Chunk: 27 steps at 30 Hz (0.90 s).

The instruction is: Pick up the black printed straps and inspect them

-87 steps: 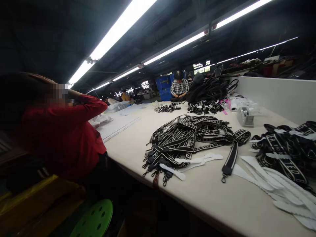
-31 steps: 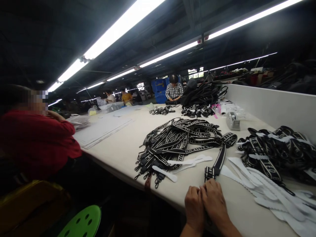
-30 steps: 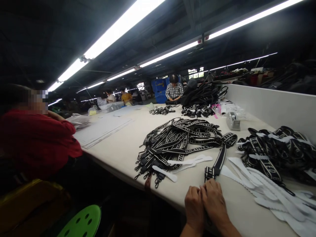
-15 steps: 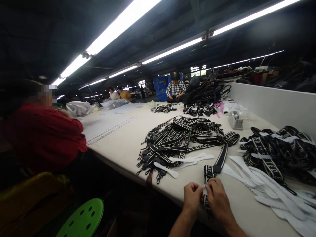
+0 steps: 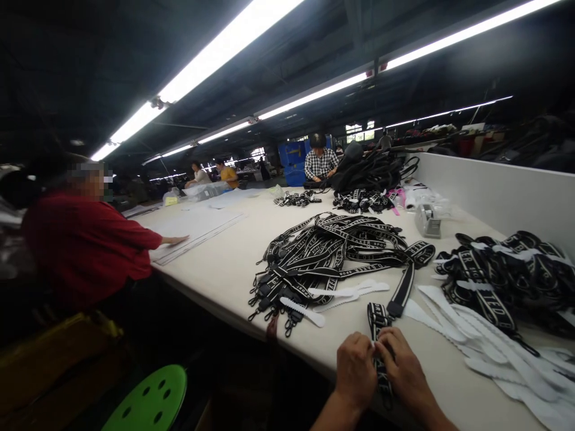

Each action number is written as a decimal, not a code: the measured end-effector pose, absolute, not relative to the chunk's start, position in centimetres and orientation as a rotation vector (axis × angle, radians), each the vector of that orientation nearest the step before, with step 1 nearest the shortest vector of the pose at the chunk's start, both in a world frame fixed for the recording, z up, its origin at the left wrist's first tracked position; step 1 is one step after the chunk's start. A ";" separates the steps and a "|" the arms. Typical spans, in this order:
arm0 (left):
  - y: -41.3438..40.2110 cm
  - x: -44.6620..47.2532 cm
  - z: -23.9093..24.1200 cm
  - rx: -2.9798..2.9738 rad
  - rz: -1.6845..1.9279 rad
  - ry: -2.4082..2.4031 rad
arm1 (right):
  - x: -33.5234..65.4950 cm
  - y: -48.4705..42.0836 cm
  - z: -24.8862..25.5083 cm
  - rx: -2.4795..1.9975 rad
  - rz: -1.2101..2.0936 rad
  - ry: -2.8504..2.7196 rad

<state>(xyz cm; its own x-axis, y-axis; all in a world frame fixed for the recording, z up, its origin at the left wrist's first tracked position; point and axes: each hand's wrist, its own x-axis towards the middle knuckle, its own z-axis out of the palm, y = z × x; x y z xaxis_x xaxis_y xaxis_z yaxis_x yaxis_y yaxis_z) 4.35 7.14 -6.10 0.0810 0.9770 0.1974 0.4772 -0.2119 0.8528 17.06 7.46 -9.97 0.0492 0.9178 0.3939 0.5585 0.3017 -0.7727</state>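
Note:
Both hands meet at the near edge of the pale table [image 5: 233,263]. My left hand [image 5: 354,369] and my right hand [image 5: 406,374] are closed on the end of one black strap with white lettering [image 5: 399,296], which runs back into a loose pile of the same straps [image 5: 332,251]. White serrated paper strips [image 5: 467,335] lie just right of my hands, and a few more strips [image 5: 345,292] lie by the pile. A heap of bundled straps [image 5: 507,275] sits at the right.
A person in a red top [image 5: 85,245] sits at the left with a hand on flat sheets [image 5: 197,224]. A green stool [image 5: 148,401] stands below. A tape dispenser [image 5: 426,220], more straps [image 5: 363,200], a white partition [image 5: 494,191] and distant workers [image 5: 320,161] lie beyond.
Both hands came into view and took hold of the strap end, drawing it toward the table edge. The person in red lowered their arms and reached onto the sheets.

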 end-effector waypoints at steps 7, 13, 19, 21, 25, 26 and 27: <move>8.9 2.8 -3.8 1.657 1.034 1.460 | 16.3 7.8 -6.8 -1.401 0.204 -1.797; 8.9 1.3 -3.2 1.607 0.997 1.448 | 15.5 8.6 -7.3 -1.377 0.517 -1.695; 7.5 2.4 -3.8 1.562 1.097 1.500 | 15.2 8.5 -8.6 -1.453 0.651 -1.541; 7.3 2.8 -4.5 1.496 1.094 1.502 | 15.2 8.7 -8.7 -1.467 0.679 -1.534; 7.2 2.8 -5.5 1.475 1.085 1.501 | 14.9 8.4 -8.1 -1.513 0.619 -1.645; 7.1 2.6 -5.6 1.495 1.087 1.500 | 14.7 8.2 -7.8 -1.536 0.581 -1.689; 7.0 2.5 -5.5 1.519 1.093 1.501 | 14.5 8.0 -7.5 -1.558 0.538 -1.729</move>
<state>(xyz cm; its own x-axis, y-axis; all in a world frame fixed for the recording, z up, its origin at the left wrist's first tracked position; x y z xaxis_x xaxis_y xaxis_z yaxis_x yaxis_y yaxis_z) 2.50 6.97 -5.51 -0.0399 0.9962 0.0780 0.3801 -0.0571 0.9232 14.53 7.97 -7.45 0.0063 0.9706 0.2407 0.6624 0.1763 -0.7281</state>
